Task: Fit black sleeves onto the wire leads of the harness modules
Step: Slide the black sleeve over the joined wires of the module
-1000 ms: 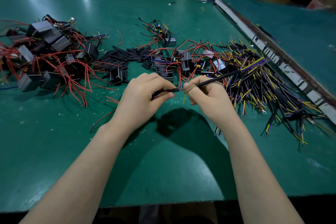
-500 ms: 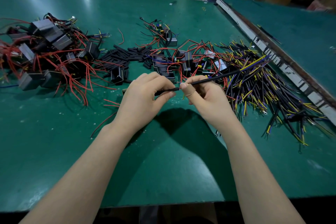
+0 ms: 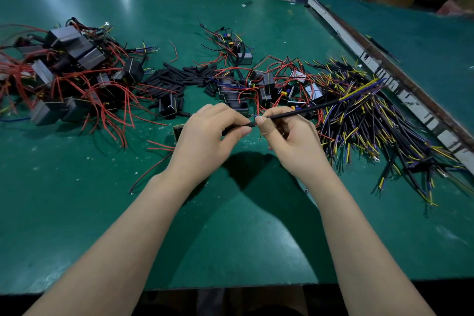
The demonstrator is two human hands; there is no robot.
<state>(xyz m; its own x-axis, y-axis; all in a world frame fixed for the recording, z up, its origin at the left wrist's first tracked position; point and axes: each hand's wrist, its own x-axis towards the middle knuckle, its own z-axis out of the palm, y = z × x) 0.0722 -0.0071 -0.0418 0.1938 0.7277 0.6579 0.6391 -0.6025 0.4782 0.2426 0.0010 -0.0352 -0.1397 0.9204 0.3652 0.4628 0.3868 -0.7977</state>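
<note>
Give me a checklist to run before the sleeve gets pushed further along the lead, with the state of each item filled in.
1. Left hand grips the short black sleeve between thumb and fingers: ok.
2. Right hand pinches the long sleeved lead close to the sleeve's mouth: ok.
3. Lead tip lined up with the sleeve opening: cannot tell, the fingertips cover the joint.
4. Far end of the lead, its yellow and blue wires showing, lifted above the finished pile: ok.
5. Spare sleeves in stock on the green table: ok.
6. Module belonging to this lead: cannot tell.
</note>
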